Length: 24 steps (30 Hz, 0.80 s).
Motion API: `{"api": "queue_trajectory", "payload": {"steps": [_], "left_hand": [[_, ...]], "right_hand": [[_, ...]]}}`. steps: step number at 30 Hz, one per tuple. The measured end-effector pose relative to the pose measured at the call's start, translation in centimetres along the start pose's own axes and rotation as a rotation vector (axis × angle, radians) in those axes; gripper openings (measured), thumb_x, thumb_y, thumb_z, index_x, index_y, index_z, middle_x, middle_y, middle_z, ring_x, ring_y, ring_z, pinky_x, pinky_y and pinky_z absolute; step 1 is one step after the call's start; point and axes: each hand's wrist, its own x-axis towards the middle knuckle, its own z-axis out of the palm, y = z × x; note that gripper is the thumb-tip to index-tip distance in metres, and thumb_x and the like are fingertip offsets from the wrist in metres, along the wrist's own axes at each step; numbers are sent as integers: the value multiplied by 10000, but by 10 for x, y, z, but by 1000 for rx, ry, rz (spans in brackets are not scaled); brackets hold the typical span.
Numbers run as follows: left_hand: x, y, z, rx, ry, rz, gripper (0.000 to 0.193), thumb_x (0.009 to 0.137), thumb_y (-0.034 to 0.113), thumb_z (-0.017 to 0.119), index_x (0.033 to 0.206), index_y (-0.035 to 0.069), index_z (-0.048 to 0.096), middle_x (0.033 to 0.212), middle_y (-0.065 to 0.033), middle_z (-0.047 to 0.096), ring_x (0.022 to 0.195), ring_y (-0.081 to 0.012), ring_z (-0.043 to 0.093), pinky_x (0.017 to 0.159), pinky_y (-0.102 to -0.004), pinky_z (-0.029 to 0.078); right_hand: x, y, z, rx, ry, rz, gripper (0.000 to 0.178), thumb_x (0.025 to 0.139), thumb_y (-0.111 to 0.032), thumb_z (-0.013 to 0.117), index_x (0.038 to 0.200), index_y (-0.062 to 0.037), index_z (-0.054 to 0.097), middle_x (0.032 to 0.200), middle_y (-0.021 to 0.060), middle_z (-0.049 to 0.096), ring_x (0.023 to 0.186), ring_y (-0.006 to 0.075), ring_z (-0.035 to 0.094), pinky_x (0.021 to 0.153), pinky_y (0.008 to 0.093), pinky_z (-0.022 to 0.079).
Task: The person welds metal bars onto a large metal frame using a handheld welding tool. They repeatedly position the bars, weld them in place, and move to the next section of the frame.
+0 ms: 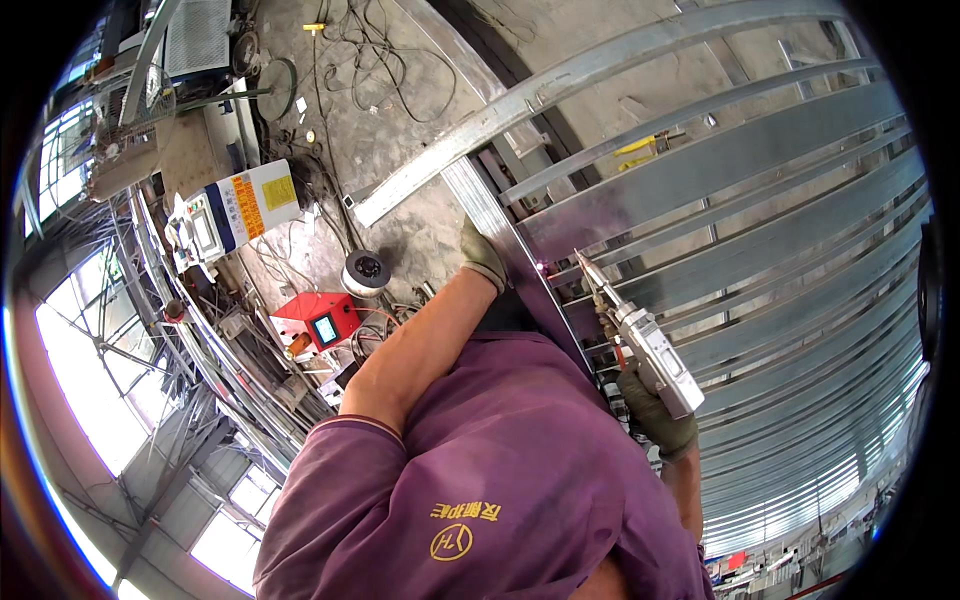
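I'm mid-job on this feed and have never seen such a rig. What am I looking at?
No robot: a person's two gloved hands, seen from above by a wide head camera that bends straight edges. The left hand is at the edge beam of a slatted metal frame; whether it grips is hard to tell. The right hand holds a tool, its pointed tip near a bright spot by the beam. Cables lie on the floor; a red box and a spool sit to the left.
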Motion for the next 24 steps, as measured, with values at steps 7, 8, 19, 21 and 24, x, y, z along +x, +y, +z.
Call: {"api": "queue_trajectory", "payload": {"steps": [7, 8, 19, 21, 24], "left_hand": [[-7, 2, 17, 1, 55, 11, 642, 1064, 611, 455, 1270, 63, 720, 1164, -190, 762, 1017, -400, 726, 947, -588, 602], [-1, 1, 8, -14, 67, 12, 625, 1066, 611, 462, 1235, 72, 730, 1111, -166, 772, 942, -375, 733, 897, -561, 619], [-6, -7, 27, -57, 21, 40, 509, 1131, 468, 438, 1334, 94, 716, 1241, -98, 776, 1101, -293, 740, 988, -461, 606], [7, -14, 13, -99, -8, 53, 465, 1136, 431, 451, 1310, 94, 721, 1216, -97, 779, 1056, -284, 749, 943, -443, 620], [23, -28, 0, -147, -25, 64, 421, 1137, 407, 480, 1267, 93, 728, 1162, -96, 787, 980, -276, 761, 868, -428, 637]], "right_hand": [[17, -24, 5, 49, 11, -25, 103, 1007, -106, 761, 1071, -27, 748, 879, 4, 667, 806, 122, 610, 702, 326, 511], [19, -30, 7, 39, 28, -9, 92, 1006, -105, 761, 1058, -30, 748, 864, 1, 660, 798, 120, 605, 698, 327, 508], [35, -74, 32, 51, 198, 117, 76, 1019, -114, 769, 1029, -41, 748, 798, -39, 637, 719, 70, 570, 614, 276, 469], [41, -75, 42, -7, 248, 50, 127, 1017, -153, 777, 970, -51, 719, 733, -13, 648, 609, 84, 586, 535, 271, 452], [40, -101, 57, -40, 260, 74, 100, 1012, -122, 776, 981, -37, 735, 765, -34, 636, 668, 70, 583, 573, 273, 460]]}}
